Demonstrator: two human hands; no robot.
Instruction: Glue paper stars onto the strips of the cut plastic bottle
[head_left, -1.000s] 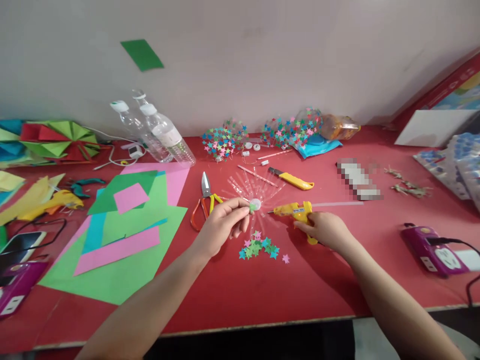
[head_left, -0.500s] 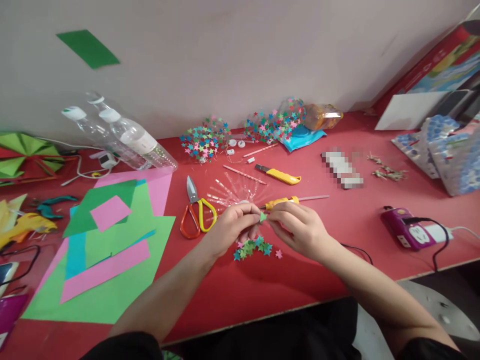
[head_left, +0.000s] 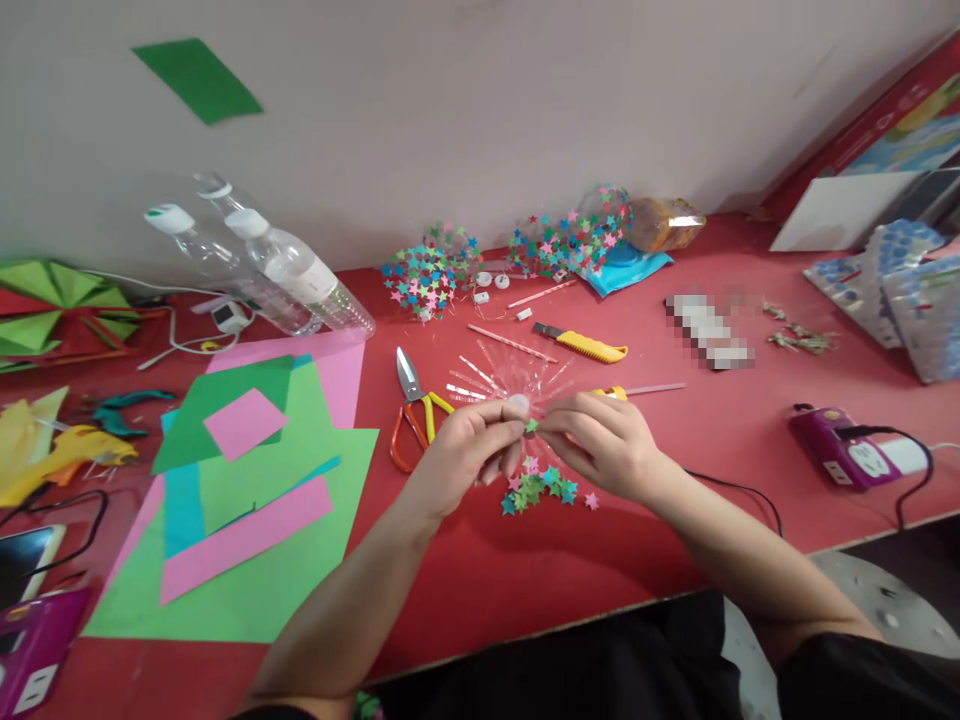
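My left hand [head_left: 484, 442] pinches a small green paper piece [head_left: 532, 426], perhaps a star, between thumb and fingertips. The fingers of my right hand [head_left: 606, 445] are closed on its other side. Just below my fingers lies a small pile of paper stars [head_left: 547, 484] in green, blue and pink. Behind my hands, clear plastic strips [head_left: 487, 375] fan out from a round centre. A yellow-handled tool [head_left: 651, 388] with a long thin shaft is partly hidden behind my right hand. Scissors [head_left: 407, 375] with red and yellow handles lie beyond my left wrist.
Coloured paper sheets [head_left: 300, 560] cover the left side of the red table [head_left: 465, 590]. Plastic bottles [head_left: 311, 285] lean by the wall. Star-covered balls [head_left: 426, 275], a yellow utility knife [head_left: 589, 346] and a striped straw [head_left: 514, 343] lie behind. A purple power strip [head_left: 829, 445] sits right.
The view has shifted, so the table's things appear farther right. My hands stay together on the green piece, slightly farther left relative to the star pile. The yellow tool handle is now mostly covered.
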